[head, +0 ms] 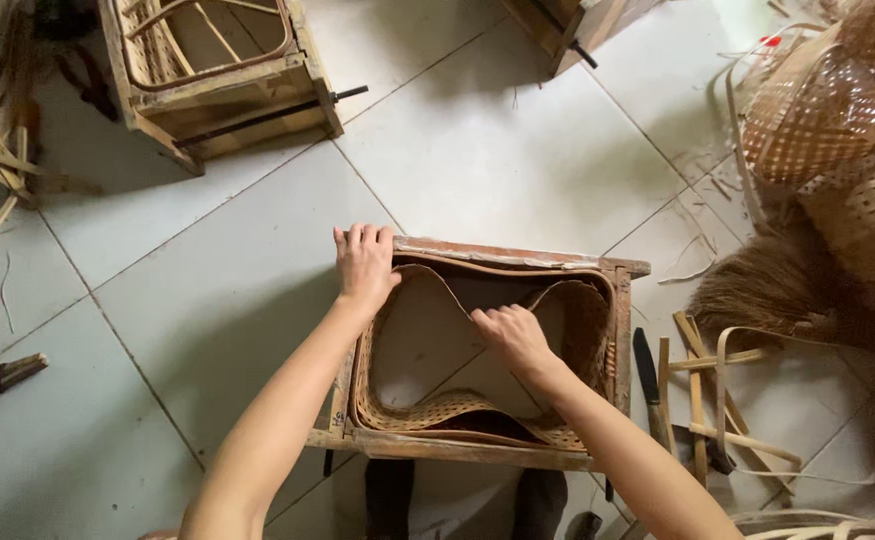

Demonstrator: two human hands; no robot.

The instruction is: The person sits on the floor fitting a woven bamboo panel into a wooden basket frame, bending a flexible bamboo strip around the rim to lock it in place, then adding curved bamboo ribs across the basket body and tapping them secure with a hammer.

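- Woven strip (457, 410) sits coiled inside wooden frame (517, 255) on tiled floor (207, 290); strip buckles inward in a wavy loop and does not yet lie flat against the frame walls.
- Step judged in hand: seating the strip against the inside of the frame.
- Left hand (364, 265) at far-left corner, fingers (357, 240) pressed together and flat over the frame rim, thumb side against the strip edge.
- Right hand (513, 335) inside the frame, fingers curled, pinching the strip's top edge at its inward fold.
- Next move likely calls for pushing that fold outward toward the right wall while the left corner is held.
- Knife (647, 368) lies just right of the frame.
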